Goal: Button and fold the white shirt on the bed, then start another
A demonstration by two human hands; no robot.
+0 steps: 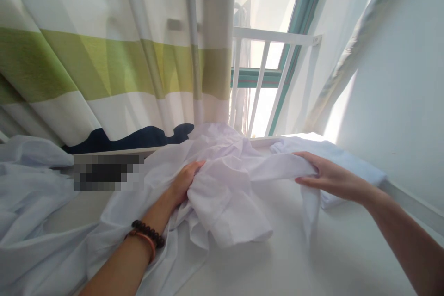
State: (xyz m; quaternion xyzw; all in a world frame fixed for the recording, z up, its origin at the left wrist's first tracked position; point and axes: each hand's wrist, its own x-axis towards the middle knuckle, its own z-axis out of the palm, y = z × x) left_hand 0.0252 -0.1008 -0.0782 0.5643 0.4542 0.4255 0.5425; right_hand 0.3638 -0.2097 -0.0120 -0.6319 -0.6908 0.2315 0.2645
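A crumpled white garment (222, 148) lies spread over a pale flat surface (263, 268). What looks like its wide sleeve (232, 215) points toward me. My left hand (185, 182), with a dark beaded bracelet and an orange-brown band at the wrist, is closed on the bunched cloth beside this sleeve; some of its fingers are hidden in the folds. Off to the right, my right hand (312, 171) pinches a long flap of the same garment between thumb and fingers. That flap is stretched across from the middle, and its end hangs below the hand.
A folded white cloth (347, 162) lies behind my right hand, near the wall (398, 101). More loose white fabric (24, 199) is heaped at far left, near a blurred-out dark patch (107, 173). A striped curtain (121, 64) and a white railing (274, 34) before a window stand behind.
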